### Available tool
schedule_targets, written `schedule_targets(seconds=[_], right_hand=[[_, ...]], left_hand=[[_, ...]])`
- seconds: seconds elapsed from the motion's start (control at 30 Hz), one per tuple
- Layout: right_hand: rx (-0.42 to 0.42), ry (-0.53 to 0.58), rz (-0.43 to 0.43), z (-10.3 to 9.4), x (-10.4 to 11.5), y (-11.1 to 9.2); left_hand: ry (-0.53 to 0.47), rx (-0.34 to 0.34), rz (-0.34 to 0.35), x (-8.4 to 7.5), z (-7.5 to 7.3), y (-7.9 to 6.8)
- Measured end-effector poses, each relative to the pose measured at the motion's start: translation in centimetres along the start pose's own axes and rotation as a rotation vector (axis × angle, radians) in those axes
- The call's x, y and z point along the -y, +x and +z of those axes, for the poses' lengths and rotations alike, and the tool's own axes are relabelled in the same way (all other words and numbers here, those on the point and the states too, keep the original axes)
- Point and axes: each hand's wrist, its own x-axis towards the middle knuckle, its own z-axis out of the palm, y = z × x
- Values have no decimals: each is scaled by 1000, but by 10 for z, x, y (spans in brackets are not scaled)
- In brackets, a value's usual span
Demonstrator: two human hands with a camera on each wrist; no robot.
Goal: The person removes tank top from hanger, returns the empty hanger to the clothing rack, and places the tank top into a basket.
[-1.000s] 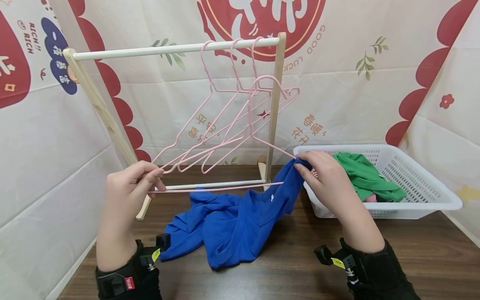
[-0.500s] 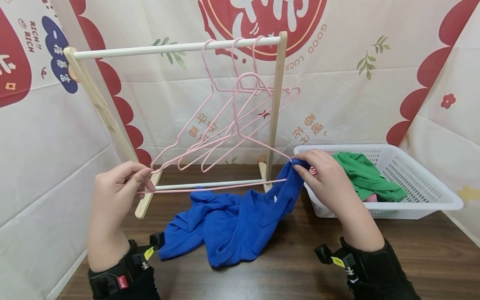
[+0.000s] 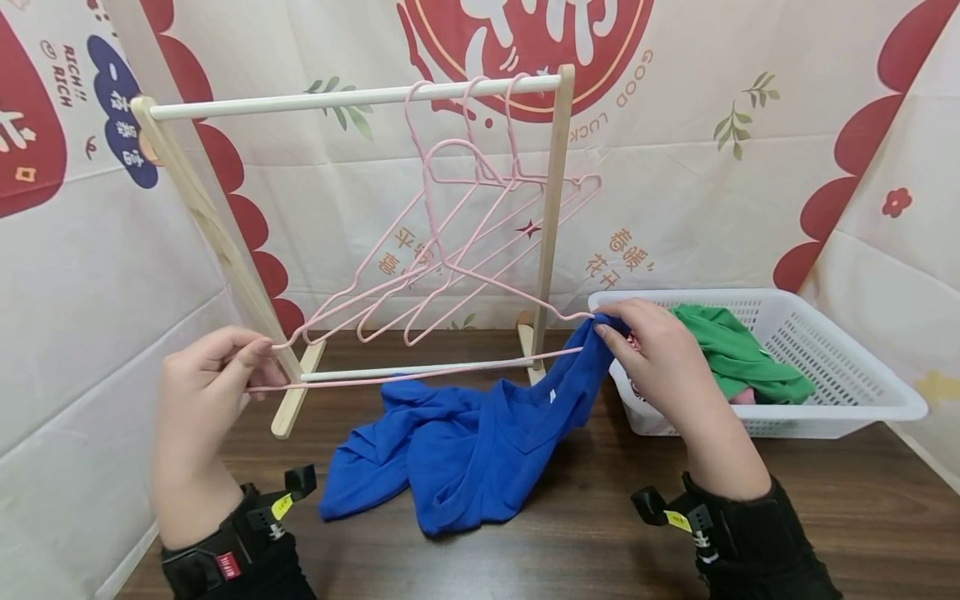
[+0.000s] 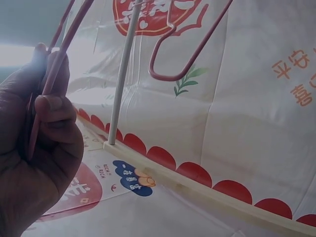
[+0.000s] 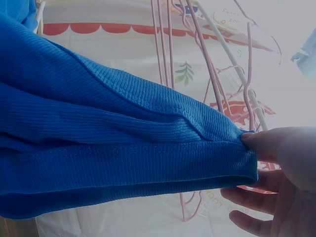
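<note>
My left hand [image 3: 202, 392] pinches the left corner of a pink clothes hanger [image 3: 495, 281], thumb against the curled fingers. The hanger is raised above the table, its loose hook upward in front of the rack. Its right end runs into a blue shirt [image 3: 480, 450], which lies crumpled on the table with its right part lifted. My right hand [image 3: 660, 350] pinches the shirt's edge between thumb and forefinger, right at the hanger's end. In the right wrist view the ribbed edge of the shirt [image 5: 123, 158] is stretched toward the thumb, other fingers loosely spread below.
Several pink hangers [image 3: 375, 258] hang from the white rod [image 3: 285, 103] of a wooden rack [image 3: 555, 192] behind the hands. A white basket [image 3: 847, 367] at the right holds a green garment [image 3: 738, 354]. Printed cloth [image 3: 712, 217] closes off the back and sides.
My left hand has moved left, drawing the hanger and its hook left with it. More of the hanger's right end shows at the shirt. My right hand has hardly moved.
</note>
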Motion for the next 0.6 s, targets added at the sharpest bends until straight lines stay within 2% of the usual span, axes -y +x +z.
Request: schedule_targets(seconds=[0.2,0.33,0.43,0.53,0.6], right_hand=[[34,-7,91,-2,-1,1],[36,-17,100,3,-4,2],[42,-33,90,10,-7,3],[88,-36,78,18,-8,3],[129,-40,66,22,-7,3]], left_hand=[[15,-34,-36,-1,-6,-2],[34,-61,-85,-4,-10,-4],[-53,-121,-141,-5,-12,-4],[-209,-187,-143,-5,-13,-4],[-181,-193,-136,-6,-13,-3]])
